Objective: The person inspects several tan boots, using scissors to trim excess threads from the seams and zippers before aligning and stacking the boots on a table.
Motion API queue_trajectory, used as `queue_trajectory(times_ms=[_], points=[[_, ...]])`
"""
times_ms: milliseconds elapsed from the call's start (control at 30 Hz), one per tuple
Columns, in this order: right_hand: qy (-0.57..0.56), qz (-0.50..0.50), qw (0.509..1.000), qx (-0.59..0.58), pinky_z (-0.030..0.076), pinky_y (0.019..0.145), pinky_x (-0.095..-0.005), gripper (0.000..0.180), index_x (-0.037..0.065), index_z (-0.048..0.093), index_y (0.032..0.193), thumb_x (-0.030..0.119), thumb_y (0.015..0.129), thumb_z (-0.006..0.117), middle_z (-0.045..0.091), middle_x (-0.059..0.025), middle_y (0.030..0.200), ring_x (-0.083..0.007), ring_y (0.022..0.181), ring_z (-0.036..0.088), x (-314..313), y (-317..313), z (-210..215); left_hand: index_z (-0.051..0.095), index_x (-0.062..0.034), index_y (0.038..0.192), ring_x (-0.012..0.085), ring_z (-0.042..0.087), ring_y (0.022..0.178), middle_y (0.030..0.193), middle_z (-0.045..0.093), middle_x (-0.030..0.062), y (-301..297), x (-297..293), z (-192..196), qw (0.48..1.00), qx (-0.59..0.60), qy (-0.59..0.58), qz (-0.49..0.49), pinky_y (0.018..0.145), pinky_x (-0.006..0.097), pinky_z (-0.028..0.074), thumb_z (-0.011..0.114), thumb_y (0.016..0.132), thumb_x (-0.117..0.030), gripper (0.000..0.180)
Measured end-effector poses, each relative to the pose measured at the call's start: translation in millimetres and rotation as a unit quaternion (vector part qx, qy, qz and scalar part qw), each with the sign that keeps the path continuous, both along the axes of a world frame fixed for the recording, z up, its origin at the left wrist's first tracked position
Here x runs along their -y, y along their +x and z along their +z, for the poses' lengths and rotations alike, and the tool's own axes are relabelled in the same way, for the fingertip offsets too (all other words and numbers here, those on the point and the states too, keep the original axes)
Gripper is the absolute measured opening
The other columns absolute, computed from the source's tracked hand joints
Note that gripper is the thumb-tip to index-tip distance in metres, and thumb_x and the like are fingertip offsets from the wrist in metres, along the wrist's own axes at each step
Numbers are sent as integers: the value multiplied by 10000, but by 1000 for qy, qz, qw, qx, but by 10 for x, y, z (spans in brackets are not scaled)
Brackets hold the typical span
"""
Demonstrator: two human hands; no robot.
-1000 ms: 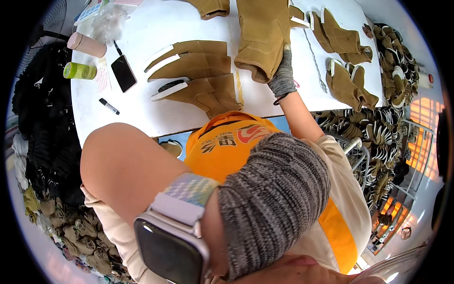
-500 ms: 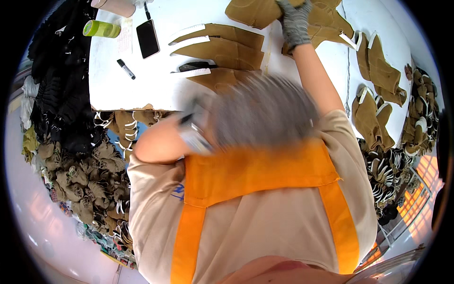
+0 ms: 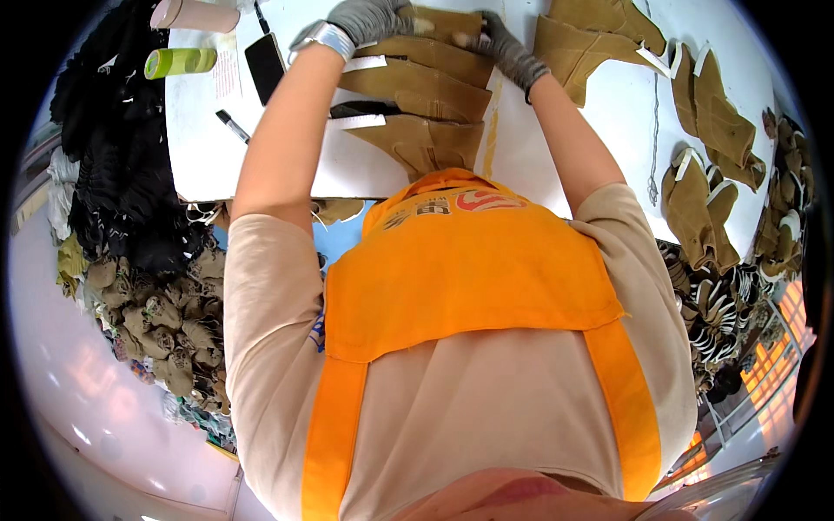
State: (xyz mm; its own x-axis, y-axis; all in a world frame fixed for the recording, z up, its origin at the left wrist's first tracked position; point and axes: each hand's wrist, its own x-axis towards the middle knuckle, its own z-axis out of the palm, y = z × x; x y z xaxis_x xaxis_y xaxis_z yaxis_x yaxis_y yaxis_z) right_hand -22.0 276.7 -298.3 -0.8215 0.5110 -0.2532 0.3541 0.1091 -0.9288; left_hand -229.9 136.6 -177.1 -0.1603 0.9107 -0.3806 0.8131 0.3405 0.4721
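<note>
both your gloved hands, left hand and right hand, hold a tan suede piece at the far side of the white counter. you look to be laying it on the tan stack; next, line up its edges.

My one view comes from the head-worn fisheye, looking steeply down my own front — the orange apron fills the middle, very close to the lens. It faces forward and down to the white table at the top of the picture, where my left hand and right hand sit far off near the rim. Edges bend toward the dark circular border — no second view shares the scene.
</note>
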Motion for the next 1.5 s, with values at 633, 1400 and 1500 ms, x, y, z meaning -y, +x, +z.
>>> queue_trajectory(times_ms=[633,1400,1500], points=[[512,-8,840,181,424,971,-398,500,143,510,1330,127,835,580,576,-162,1207,-325,1121,555,-436,-556,750,656,-149,1125,239,566,1071,1065,652,40,748,310,-508,884,-295,327,156,1002,432,344,608,877,-320,305],[445,-78,892,-21,535,796,-356,225,2,666,1057,70,882,543,658,-116,1004,-246,936,637,-2000,-404,1145,633,-133,1173,241,530,1169,1094,657,70,724,373,-558,890,-279,307,188,1097,444,246,547,923,-325,327],[-314,-239,849,-350,533,875,-387,267,-41,609,1118,50,926,447,647,-145,1058,-281,1002,628,-2257,-111,1281,631,-140,1179,242,532,1177,1093,664,71,801,398,-568,890,-298,286,193,1097,443,246,536,929,-327,326]])
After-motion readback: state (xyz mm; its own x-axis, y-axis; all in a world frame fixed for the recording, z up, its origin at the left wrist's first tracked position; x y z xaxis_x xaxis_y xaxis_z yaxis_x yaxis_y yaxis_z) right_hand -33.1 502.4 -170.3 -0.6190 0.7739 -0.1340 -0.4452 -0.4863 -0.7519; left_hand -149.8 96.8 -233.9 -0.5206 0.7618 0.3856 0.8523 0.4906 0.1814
